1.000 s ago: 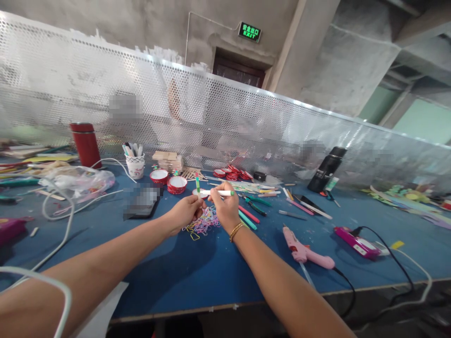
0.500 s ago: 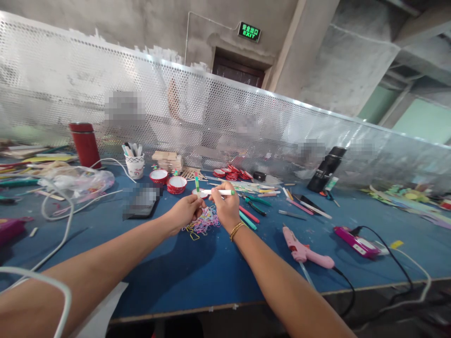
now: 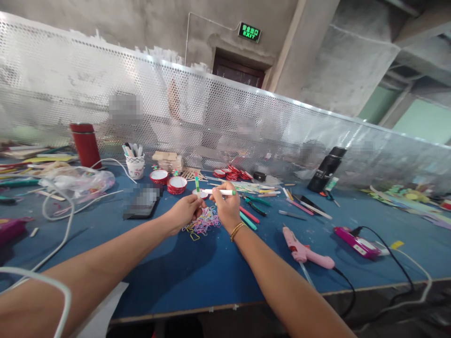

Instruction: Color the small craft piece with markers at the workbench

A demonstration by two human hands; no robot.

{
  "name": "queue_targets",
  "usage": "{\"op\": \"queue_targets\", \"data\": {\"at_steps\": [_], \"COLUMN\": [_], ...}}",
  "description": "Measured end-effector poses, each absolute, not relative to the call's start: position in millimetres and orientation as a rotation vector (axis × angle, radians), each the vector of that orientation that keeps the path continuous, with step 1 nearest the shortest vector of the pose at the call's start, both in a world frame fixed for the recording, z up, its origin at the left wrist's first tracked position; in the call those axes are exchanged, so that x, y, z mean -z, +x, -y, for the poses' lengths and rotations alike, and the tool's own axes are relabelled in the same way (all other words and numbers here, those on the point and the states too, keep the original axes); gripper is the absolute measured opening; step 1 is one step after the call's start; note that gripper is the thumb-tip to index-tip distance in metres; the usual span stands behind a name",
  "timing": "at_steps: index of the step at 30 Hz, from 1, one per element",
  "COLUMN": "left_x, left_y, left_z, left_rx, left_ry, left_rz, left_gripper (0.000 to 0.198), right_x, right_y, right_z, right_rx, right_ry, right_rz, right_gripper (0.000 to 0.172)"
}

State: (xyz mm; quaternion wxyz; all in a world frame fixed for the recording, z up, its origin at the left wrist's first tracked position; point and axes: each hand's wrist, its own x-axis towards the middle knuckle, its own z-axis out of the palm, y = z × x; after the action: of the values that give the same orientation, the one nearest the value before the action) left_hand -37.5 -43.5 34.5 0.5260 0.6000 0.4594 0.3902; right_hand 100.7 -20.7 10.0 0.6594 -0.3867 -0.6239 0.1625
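Note:
My left hand point(image 3: 188, 212) is closed, pinching the lower end of a small upright stick point(image 3: 197, 182) banded in green and red. In my right hand point(image 3: 227, 205) is a white marker with a green end point(image 3: 228, 192), held like a pen. Its tip points left and meets or nearly meets the stick; I cannot tell which. Under both hands lies a pile of pastel loops point(image 3: 206, 221), partly hidden by my fingers. Several red-rimmed round pieces point(image 3: 176, 185) sit just beyond my left hand.
A pink glue gun point(image 3: 299, 249) with a cord lies to the right. Markers, pliers point(image 3: 254, 205) and thin sticks spread behind my right hand. At the left are a phone point(image 3: 143, 202), a paper cup of pens point(image 3: 135, 165), a red flask point(image 3: 85, 145) and white cables. A perforated screen point(image 3: 197, 112) backs the table.
Hardly anything differs. Both hands hold the same pose, with the marker still against or close to the stick.

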Motion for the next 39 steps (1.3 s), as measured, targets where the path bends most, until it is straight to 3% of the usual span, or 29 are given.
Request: {"op": "queue_targets", "data": {"at_steps": [39], "left_x": [-35.6], "left_y": [-37.2], "left_z": [44.3], "left_rx": [-0.937], "left_ry": [1.437], "left_rz": [-1.103], "left_gripper": [0.023], "right_x": [-8.0], "right_y": [98.5], "right_z": [19.9], "right_rx": [-0.401], "right_ry": [-0.865], "right_rz": [1.419], "right_gripper": [0.018]}}
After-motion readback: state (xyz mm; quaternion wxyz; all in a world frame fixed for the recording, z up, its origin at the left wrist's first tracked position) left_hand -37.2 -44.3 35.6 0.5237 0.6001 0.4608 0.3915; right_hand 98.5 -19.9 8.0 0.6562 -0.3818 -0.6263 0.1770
